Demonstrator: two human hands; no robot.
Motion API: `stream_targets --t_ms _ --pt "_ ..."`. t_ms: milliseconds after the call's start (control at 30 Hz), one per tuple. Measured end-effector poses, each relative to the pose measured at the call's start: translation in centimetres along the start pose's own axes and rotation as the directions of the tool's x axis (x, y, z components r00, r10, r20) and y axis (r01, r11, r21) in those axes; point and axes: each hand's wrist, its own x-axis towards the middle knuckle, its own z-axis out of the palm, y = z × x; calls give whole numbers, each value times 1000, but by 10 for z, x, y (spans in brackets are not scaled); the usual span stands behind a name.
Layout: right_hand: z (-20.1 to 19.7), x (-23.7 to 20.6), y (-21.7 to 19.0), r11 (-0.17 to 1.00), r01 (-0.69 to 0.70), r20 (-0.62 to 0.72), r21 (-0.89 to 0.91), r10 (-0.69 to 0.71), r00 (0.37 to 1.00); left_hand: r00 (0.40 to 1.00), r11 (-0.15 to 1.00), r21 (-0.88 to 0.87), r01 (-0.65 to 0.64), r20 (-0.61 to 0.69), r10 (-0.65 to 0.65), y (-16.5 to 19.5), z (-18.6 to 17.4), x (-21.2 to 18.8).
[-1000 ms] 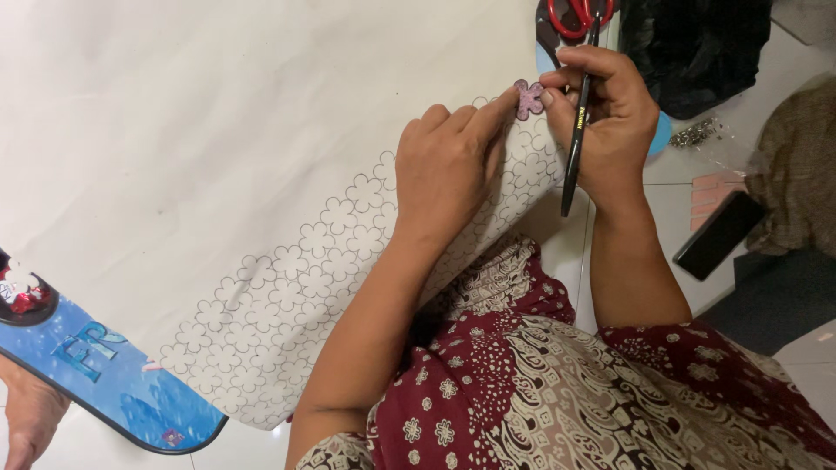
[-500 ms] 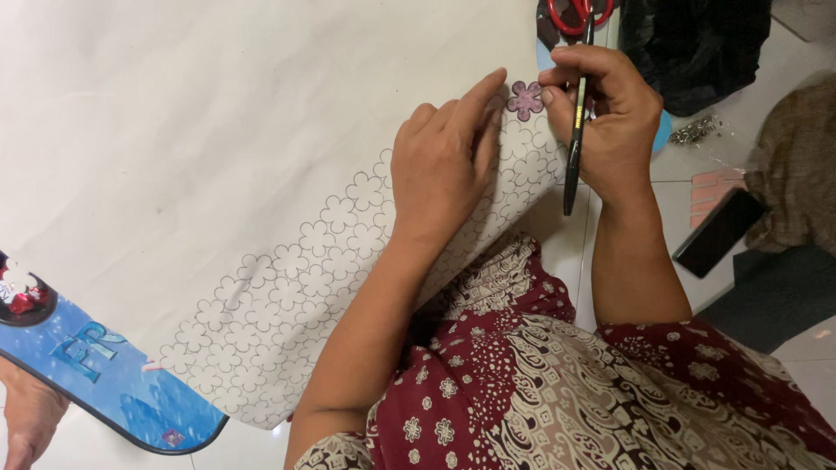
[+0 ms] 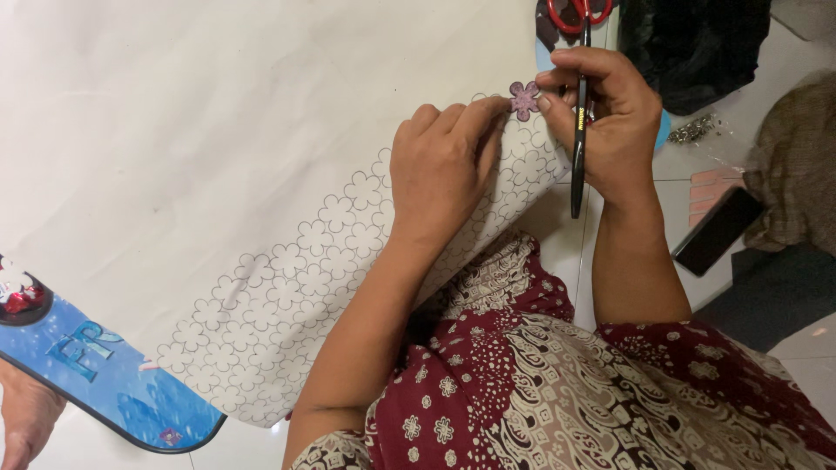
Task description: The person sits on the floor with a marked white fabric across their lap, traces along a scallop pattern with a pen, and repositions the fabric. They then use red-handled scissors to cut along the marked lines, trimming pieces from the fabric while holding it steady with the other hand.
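A large white paper sheet (image 3: 174,130) covers the floor, with rows of traced flower outlines (image 3: 287,296) along its near edge. My left hand (image 3: 440,170) lies flat on the sheet, its fingertips pressing a small purple flower-shaped template (image 3: 524,99) at the paper's corner. My right hand (image 3: 610,122) holds a black pen (image 3: 577,165) upright beside the template, thumb and forefinger touching the flower's right edge.
Red-handled scissors (image 3: 576,12) lie just above my right hand. A blue printed board (image 3: 104,383) sits at lower left. A dark phone (image 3: 718,231), a black bag (image 3: 697,43) and brown cloth (image 3: 797,165) are on the tiled floor at right.
My left hand's fingertips have slid up to the purple flower template and now press on it; my right hand and pen have stayed nearly still.
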Motion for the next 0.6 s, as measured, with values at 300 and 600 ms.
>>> stream_targets --t_ms 300,600 --pt "4 1 -1 1000 -13 -5 -8 13 1000 1000 1000 -1 -13 10 13 -4 -4 -1" --pt "10 2 2 1000 -3 -10 5 4 1000 999 999 15 -32 13 32 -11 -5 -3"
